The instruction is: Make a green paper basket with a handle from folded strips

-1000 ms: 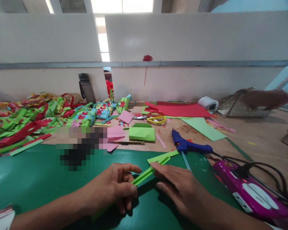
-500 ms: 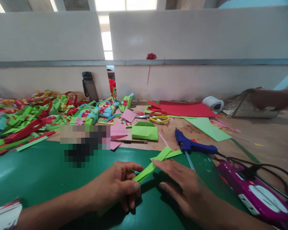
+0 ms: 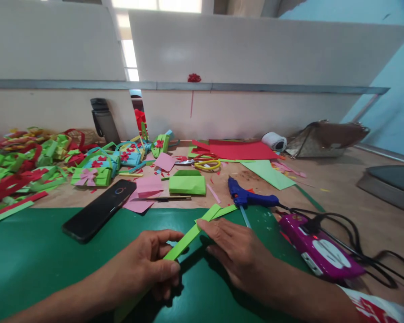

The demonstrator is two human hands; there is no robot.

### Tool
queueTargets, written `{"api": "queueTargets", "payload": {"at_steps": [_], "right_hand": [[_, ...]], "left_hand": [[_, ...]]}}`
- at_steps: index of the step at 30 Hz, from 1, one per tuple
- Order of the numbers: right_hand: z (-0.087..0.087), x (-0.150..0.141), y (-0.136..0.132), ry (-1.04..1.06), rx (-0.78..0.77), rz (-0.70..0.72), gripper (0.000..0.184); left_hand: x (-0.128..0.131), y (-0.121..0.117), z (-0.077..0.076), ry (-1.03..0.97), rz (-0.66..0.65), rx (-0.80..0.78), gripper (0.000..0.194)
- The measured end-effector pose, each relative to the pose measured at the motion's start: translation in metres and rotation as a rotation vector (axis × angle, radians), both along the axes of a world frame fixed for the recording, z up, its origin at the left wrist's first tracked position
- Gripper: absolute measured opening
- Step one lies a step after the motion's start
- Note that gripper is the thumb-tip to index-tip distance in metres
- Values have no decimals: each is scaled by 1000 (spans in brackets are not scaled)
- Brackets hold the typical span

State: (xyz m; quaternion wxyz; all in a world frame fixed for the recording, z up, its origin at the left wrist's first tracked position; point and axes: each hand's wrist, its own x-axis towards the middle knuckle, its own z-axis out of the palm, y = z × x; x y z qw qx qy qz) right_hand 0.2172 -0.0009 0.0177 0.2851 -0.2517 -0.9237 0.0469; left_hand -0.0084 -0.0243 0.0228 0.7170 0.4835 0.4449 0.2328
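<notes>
A light green folded paper strip [image 3: 186,239] runs diagonally above the green mat, casting a shadow on it. My left hand [image 3: 151,258] pinches its middle between thumb and fingers. Its near end passes under that hand, dim and partly hidden. My right hand [image 3: 240,253] has its fingertips closed on the strip nearer the far end, with the thumb lower and apart from it. A second green strip [image 3: 226,211] crosses beneath the far end. Just beyond lies a folded green paper piece [image 3: 187,185]. A blue glue gun [image 3: 251,196] rests to the right.
A phone [image 3: 99,211] lies left on the green mat [image 3: 30,255]. Small paper bags [image 3: 92,176] and strips pile up far left. Yellow-handled scissors [image 3: 208,165] and red paper [image 3: 239,150] lie behind. A purple power strip [image 3: 318,246] with black cables sits right.
The view has turned right, so everything sits further left in the picture. My right fingertips stay on the strip, and my left hand still pinches it. The phone now shows fully.
</notes>
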Motion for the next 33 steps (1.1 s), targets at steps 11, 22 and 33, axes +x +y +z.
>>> {"api": "queueTargets", "payload": {"at_steps": [11,22,33], "right_hand": [[4,-2,-2,164,-96,-103,35],[17,-17,-1,379,-1005,-209,35],[19,-14,7,543,-976,-276,34]], "left_hand": [[1,0,4,-115,15,-84,27],[33,6,6,-239,-20,-92,22],[27,5,2,-178,-37,-117,24]]}}
